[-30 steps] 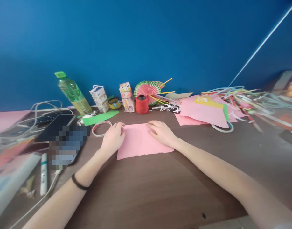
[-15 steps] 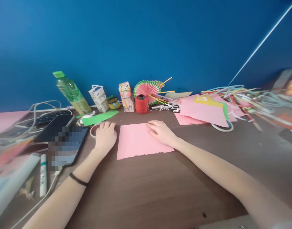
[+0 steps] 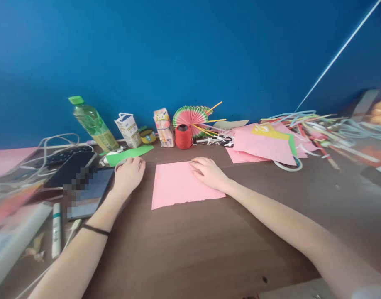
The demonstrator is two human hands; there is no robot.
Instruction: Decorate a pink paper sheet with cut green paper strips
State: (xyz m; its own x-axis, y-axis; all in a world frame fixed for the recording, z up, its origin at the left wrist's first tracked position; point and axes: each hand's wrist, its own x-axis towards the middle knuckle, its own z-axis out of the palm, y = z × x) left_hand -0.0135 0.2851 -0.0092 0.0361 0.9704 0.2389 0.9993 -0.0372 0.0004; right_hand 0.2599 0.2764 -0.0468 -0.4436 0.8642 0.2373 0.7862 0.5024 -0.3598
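A sheet of pink paper [image 3: 174, 185] with a ragged near edge lies flat on the dark wooden table. My right hand [image 3: 207, 172] rests on its far right part, fingers stretched out and palm down. To the left of the paper, my left hand [image 3: 130, 174] is curled over a roll of tape [image 3: 118, 165]. Only a bit of the white ring shows; the rest is hidden under the hand. A green paper strip [image 3: 130, 154] lies just behind that hand, and a tablet [image 3: 106, 182] is close on its left.
At the back stand a green bottle [image 3: 95, 126], cartons [image 3: 128, 129], a red thread spool [image 3: 183, 138] and a folded paper fan [image 3: 190, 116]. Pink sheets [image 3: 265, 143] cover another tape roll [image 3: 290, 167] at right. A marker [image 3: 56, 232] and cables lie left.
My left hand has shifted left, further over the tape roll, and now covers more of it. My right hand and the pink paper keep their places.
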